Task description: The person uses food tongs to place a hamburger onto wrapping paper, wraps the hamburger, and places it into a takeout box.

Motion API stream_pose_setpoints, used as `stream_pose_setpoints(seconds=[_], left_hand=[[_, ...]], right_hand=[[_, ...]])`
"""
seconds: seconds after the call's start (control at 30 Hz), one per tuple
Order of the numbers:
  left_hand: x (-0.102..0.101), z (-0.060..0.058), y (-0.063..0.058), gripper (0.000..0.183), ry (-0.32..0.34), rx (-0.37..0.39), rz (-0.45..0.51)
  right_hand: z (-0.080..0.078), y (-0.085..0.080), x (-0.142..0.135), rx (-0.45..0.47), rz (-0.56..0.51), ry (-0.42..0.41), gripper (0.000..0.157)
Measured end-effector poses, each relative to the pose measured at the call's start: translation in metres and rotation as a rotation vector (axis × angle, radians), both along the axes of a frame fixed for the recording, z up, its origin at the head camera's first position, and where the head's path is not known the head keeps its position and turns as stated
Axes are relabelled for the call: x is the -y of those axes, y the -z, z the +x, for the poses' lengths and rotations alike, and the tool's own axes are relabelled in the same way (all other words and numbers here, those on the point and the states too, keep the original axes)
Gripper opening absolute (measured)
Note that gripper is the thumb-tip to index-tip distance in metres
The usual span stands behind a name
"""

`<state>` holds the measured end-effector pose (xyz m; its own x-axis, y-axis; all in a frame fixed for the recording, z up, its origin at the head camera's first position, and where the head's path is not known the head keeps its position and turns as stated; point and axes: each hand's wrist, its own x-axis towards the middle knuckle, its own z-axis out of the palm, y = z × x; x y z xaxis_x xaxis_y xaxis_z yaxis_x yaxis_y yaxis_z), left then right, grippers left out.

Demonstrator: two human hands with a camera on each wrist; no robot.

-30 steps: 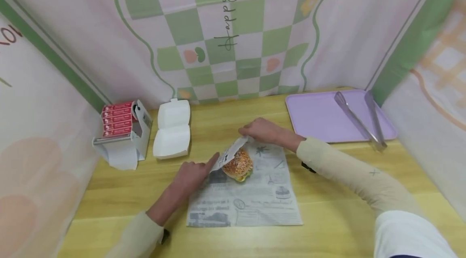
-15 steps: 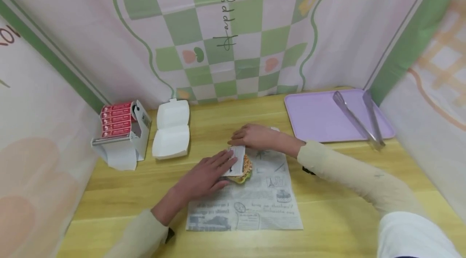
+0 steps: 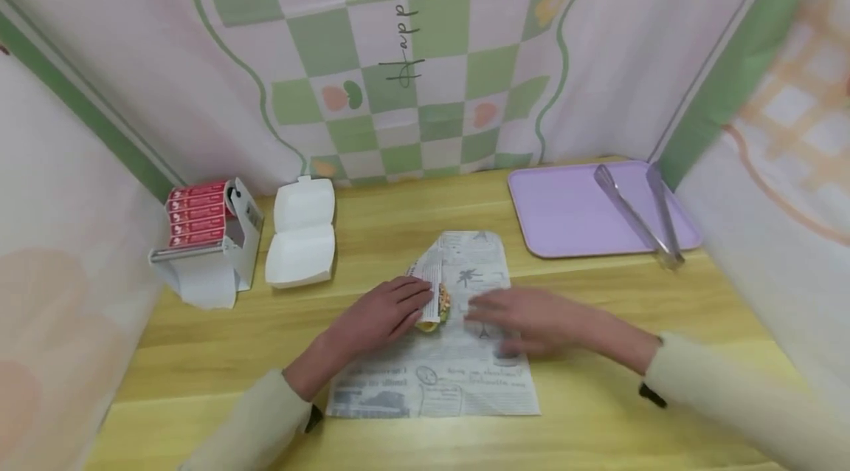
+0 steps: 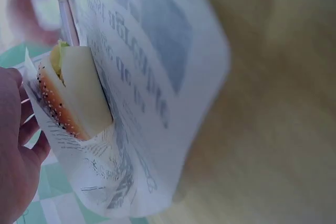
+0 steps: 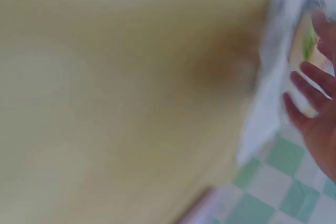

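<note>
A burger [image 4: 71, 95] in a seeded bun lies on printed wrapping paper [image 3: 465, 382] spread on the table. The paper's left flap is folded over it, so the head view shows only the burger's right edge. My left hand [image 3: 385, 312] lies with straight fingers on this flap, pressing it against the bun. To the right of the burger, my right hand [image 3: 534, 320] is blurred by motion over the paper. Its fingers are spread with nothing between them, as the right wrist view also shows of the hand [image 5: 320, 103].
An open white takeaway box [image 3: 302, 253] stands at the back left, beside a dispenser [image 3: 246, 249] with a roll of red labels [image 3: 198, 212]. A purple tray [image 3: 564, 212] with metal tongs [image 3: 634, 216] lies at the back right. A patterned curtain [image 3: 372, 124] borders the table.
The left flap has come down over the burger, and my left hand has flattened onto it. My right hand let go of the paper's far edge and moved right and nearer.
</note>
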<state>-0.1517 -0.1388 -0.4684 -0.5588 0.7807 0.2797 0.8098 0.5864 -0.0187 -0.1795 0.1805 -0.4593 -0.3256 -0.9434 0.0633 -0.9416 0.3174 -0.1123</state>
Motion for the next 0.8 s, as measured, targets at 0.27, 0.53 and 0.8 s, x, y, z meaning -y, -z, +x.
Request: stream_pose_setpoints(seconds=[0.27,0.53,0.8], left_hand=[[-0.005,-0.002,0.002,0.038,0.001,0.041,0.05],[-0.009,0.002,0.002,0.037,-0.018,0.094,0.063],[-0.011,0.002,-0.002,0.032,-0.039,0.101,0.085]], right_hand=[[0.052,0.021,-0.029,0.01,0.096,-0.036,0.085],[0.05,0.027,-0.018,-0.231,-0.077,-0.114,0.05],[0.02,0.02,0.0,-0.119,-0.45,-0.149,0.035]])
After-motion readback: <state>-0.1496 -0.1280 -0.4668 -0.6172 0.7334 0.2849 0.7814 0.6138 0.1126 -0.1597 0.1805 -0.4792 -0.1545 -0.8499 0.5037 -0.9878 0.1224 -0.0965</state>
